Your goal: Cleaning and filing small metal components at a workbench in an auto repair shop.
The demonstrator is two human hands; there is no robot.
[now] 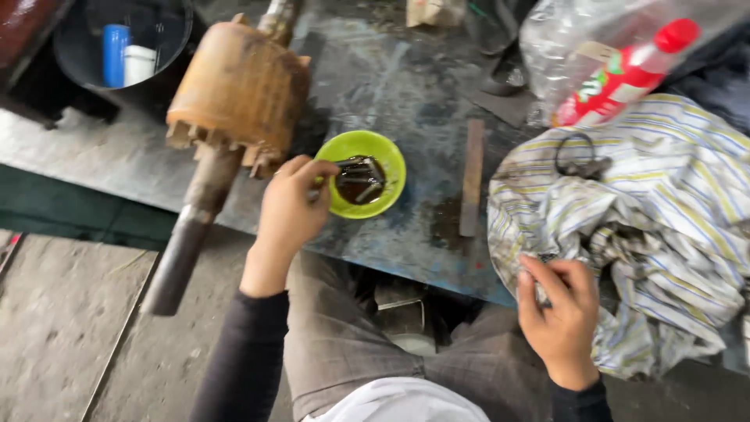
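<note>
My left hand (291, 205) is pinched narrow on a small metal tool (348, 164), its tip dipping into the green bowl (394, 168) just past my fingers. Dark oily liquid (358, 187) sits in that bowl with a few small metal bits. My right hand (561, 309) is closed on a fold of the striped cloth (664, 211), gripping what looks like a small part; I can't tell exactly what it is.

Risk here, I reckon: the bowl is light and sits near the counter (406, 78) edge, right above my lap. A hard nudge from the tool could tip it and spill oil over my trousers (336, 336). The rusty rotor (238, 90) beside my left hand overhangs the edge on its shaft; a bump with my wrist might roll it. Oily fingers could also let the tool slip.
</note>
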